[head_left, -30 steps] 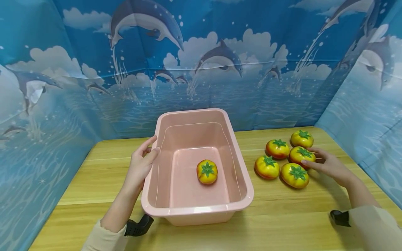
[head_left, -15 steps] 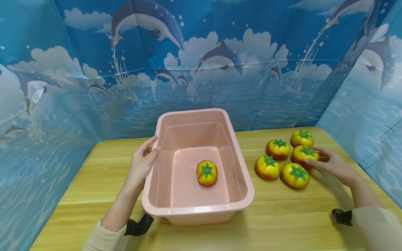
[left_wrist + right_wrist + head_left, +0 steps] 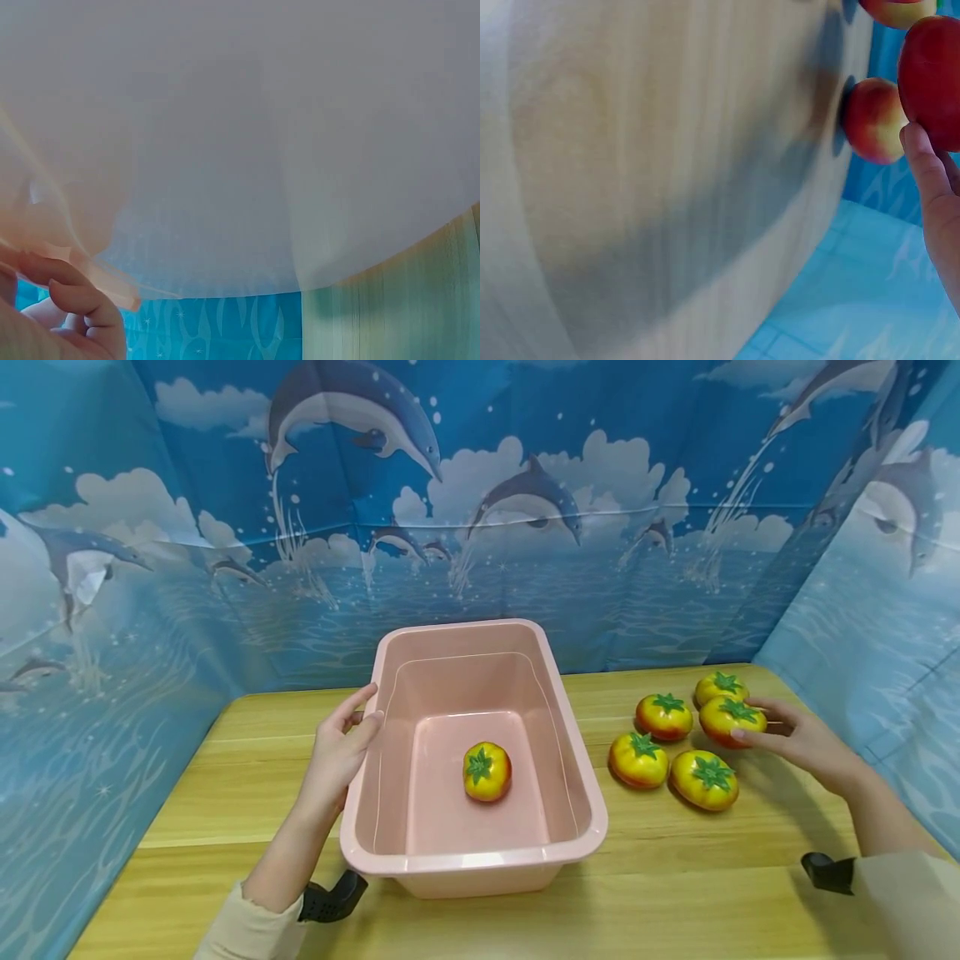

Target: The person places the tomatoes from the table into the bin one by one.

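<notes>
My left hand [image 3: 339,750] grips the left rim of a pink plastic basin [image 3: 472,863], thumb over the edge. Inside the basin sits one yellow-red toy tomato [image 3: 487,772] with a green leafy top. At the right, my right hand [image 3: 810,745] holds another toy tomato [image 3: 731,722] between thumb and fingers. The right wrist view shows this held tomato [image 3: 936,82] raised off the table, its red underside visible. The left wrist view is mostly filled by the basin's outer wall [image 3: 202,150], with the left hand [image 3: 71,315] at the lower left.
Several more toy tomatoes lie around the held one: one behind it [image 3: 720,686], one to its left [image 3: 663,717], and two nearer, a left one [image 3: 637,761] and a right one [image 3: 705,781]. Dolphin-printed cloth [image 3: 510,568] encloses the wooden table [image 3: 660,893].
The right hand has drawn its tomato to the right and up off the table. Inside the basin, the tomato has tipped slightly left. The left hand stays on the rim.
</notes>
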The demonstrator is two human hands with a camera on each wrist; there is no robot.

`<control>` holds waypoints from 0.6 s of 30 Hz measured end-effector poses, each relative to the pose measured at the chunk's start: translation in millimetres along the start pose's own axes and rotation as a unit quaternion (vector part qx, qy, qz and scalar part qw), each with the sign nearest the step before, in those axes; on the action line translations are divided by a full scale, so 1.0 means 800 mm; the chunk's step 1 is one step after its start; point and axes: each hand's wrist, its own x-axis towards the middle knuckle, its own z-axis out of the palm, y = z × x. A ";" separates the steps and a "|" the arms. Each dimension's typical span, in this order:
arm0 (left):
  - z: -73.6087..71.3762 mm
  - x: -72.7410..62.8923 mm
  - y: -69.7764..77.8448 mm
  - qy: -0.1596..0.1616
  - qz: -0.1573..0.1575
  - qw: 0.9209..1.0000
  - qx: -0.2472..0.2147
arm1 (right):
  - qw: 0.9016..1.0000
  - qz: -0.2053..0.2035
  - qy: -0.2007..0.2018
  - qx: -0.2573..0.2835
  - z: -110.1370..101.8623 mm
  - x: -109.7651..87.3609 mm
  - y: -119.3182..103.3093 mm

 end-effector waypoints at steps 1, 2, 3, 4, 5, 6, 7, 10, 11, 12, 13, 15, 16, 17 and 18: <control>0.000 0.000 0.000 0.000 0.001 1.000 0.000 | 1.000 -0.002 -0.001 0.001 -0.001 0.000 -0.003; 0.000 0.000 0.000 0.000 0.002 1.000 0.000 | 1.000 -0.001 -0.001 -0.001 -0.002 0.000 -0.007; 0.000 0.000 0.000 0.000 0.002 1.000 -0.001 | 1.000 -0.001 -0.001 -0.002 -0.003 0.000 -0.010; 0.000 0.000 0.000 0.000 0.001 1.000 -0.001 | 1.000 -0.002 -0.002 -0.003 -0.004 0.001 -0.014; 0.000 0.000 0.000 -0.001 0.001 1.000 -0.001 | 1.000 -0.002 -0.002 -0.003 -0.004 0.001 -0.017; 0.000 0.000 0.000 -0.002 0.001 1.000 -0.002 | 1.000 -0.003 -0.003 -0.003 -0.004 0.002 -0.020; -0.001 0.000 0.000 -0.002 0.001 1.000 -0.001 | 1.000 -0.002 -0.004 -0.004 -0.004 0.003 -0.024; -0.001 0.000 0.000 -0.003 0.000 1.000 0.000 | 1.000 -0.001 -0.009 -0.003 -0.005 0.004 -0.034; -0.001 0.000 0.000 -0.004 0.000 1.000 0.000 | 1.000 -0.002 -0.010 -0.004 -0.006 0.004 -0.037; -0.001 0.000 0.000 -0.005 0.000 1.000 -0.001 | 1.000 -0.004 -0.012 -0.004 -0.006 0.005 -0.040; -0.001 0.000 0.000 -0.006 0.000 1.000 -0.001 | 1.000 -0.006 -0.012 -0.005 -0.006 0.005 -0.043; -0.001 0.000 0.000 -0.007 0.000 1.000 -0.003 | 1.000 -0.012 -0.012 -0.007 -0.006 0.006 -0.049; -0.001 0.000 0.000 -0.008 0.000 1.000 -0.004 | 1.000 -0.015 -0.012 -0.007 -0.006 0.006 -0.053; -0.001 0.000 0.000 -0.008 0.001 1.000 -0.005 | 1.000 -0.017 -0.013 -0.006 -0.006 0.007 -0.056; -0.001 0.000 0.000 -0.008 0.001 1.000 -0.006 | 1.000 -0.019 -0.013 -0.005 -0.006 0.008 -0.059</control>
